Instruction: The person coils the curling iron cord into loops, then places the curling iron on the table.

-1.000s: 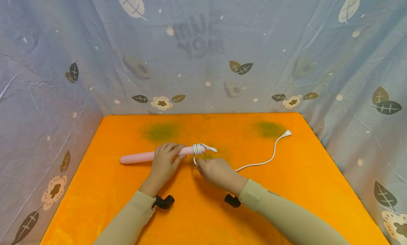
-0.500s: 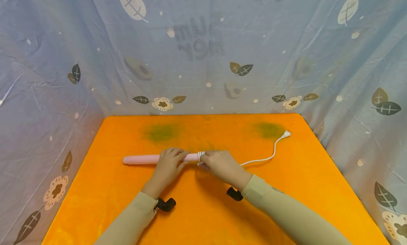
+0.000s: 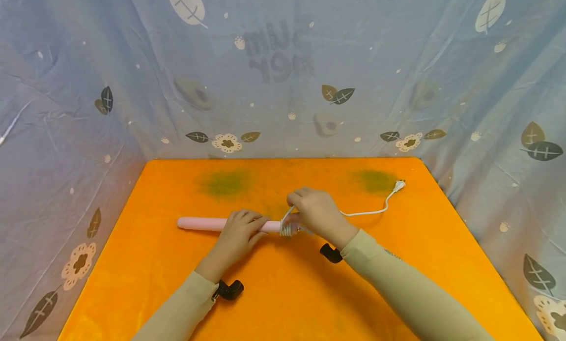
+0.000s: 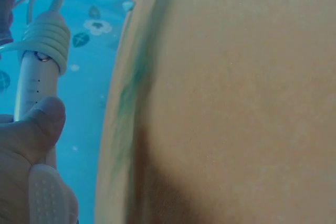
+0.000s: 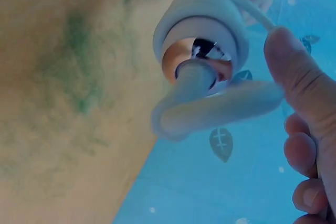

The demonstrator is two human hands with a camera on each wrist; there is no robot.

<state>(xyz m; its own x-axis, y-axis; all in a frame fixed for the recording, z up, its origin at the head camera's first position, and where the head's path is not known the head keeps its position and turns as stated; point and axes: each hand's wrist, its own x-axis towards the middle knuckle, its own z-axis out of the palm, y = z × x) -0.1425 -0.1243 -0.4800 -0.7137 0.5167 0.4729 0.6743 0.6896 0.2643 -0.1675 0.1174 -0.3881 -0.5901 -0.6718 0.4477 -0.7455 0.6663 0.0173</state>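
A slim pink hair iron (image 3: 201, 224) lies crosswise above the orange table in the head view. My left hand (image 3: 239, 233) grips it around the middle, thumb (image 4: 44, 121) along the handle in the left wrist view. Several turns of white cord (image 3: 286, 230) circle the handle's right end, stacked tightly in the left wrist view. My right hand (image 3: 317, 211) pinches the cord above those turns and draws a strand up from them. In the right wrist view the handle's shiny end (image 5: 176, 59) faces the camera, with a bent loop of cord (image 5: 226, 109) coming out of it.
Beyond my right hand, the free cord runs right to a white two-pin plug (image 3: 399, 185) near the back right of the orange table (image 3: 265, 301). Black wrist mounts (image 3: 230, 290) hang under both sleeves. A patterned curtain (image 3: 283, 110) encloses the back and sides.
My right hand went from below the handle, over its end, to above it, carrying the cord around. The hair iron shifted slightly right and nearer; my left hand keeps its grip.
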